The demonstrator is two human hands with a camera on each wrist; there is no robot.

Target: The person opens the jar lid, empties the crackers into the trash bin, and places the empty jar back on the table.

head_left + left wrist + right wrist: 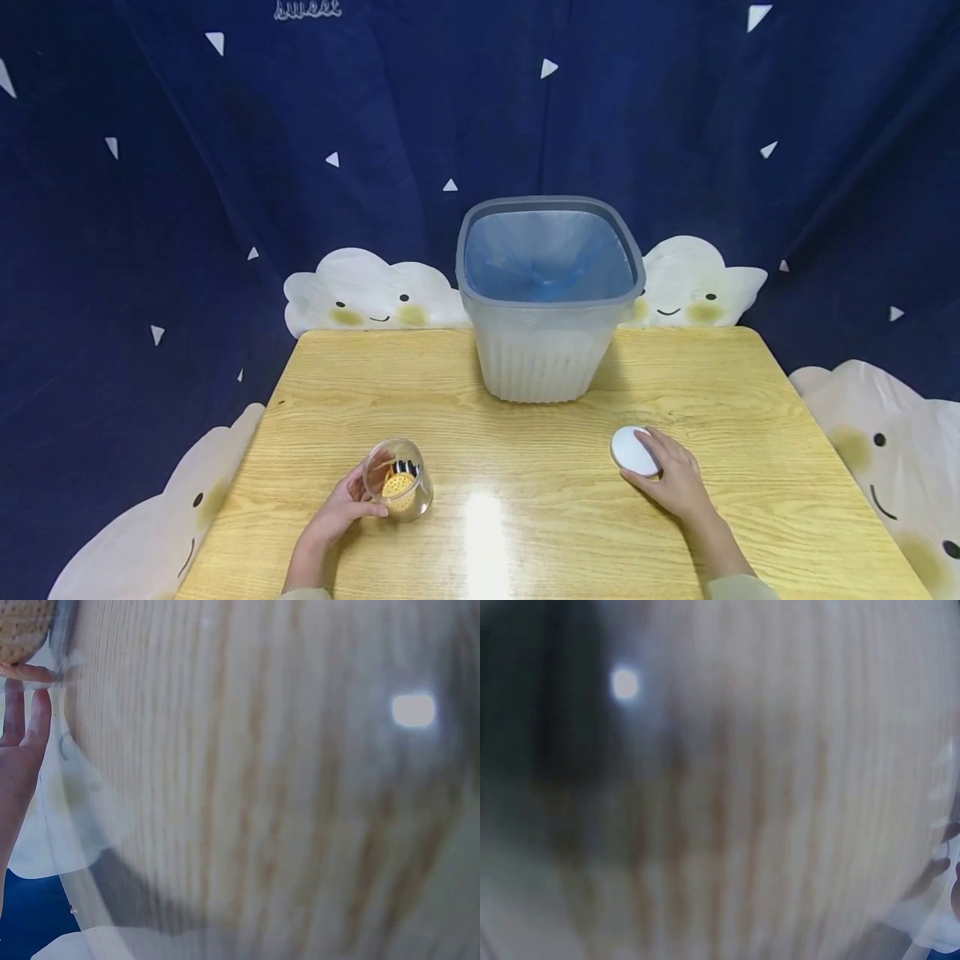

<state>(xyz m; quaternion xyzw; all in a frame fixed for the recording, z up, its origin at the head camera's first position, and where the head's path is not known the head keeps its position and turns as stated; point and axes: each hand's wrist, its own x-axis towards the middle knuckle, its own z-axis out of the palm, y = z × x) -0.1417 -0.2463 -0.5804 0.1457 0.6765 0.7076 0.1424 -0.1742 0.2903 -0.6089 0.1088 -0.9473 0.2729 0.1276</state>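
On the left of the table in the head view, my left hand (pixel 347 502) grips a clear jar (pixel 424 492) from its left side, thumb in front. Inside the jar lie round, holed yellow-brown biscuits (pixel 399 485) and something striped black and white (pixel 406 467). The left wrist view catches a biscuit (pixel 21 631) through the clear wall, above the fingers (pixel 37 720). To the right, my right hand (pixel 678 479) pinches a round white lid (pixel 630 451) by its edge, close over the table. Only fingertips (pixel 939 868) appear in the right wrist view.
A translucent bin (pixel 543 354) with a grey rim stands at the back middle of the wooden table (pixel 375 375), beyond both hands. Behind the table hangs a dark blue curtain (pixel 412 100) with white triangles and smiling clouds. A bright reflection marks the tabletop between the hands.
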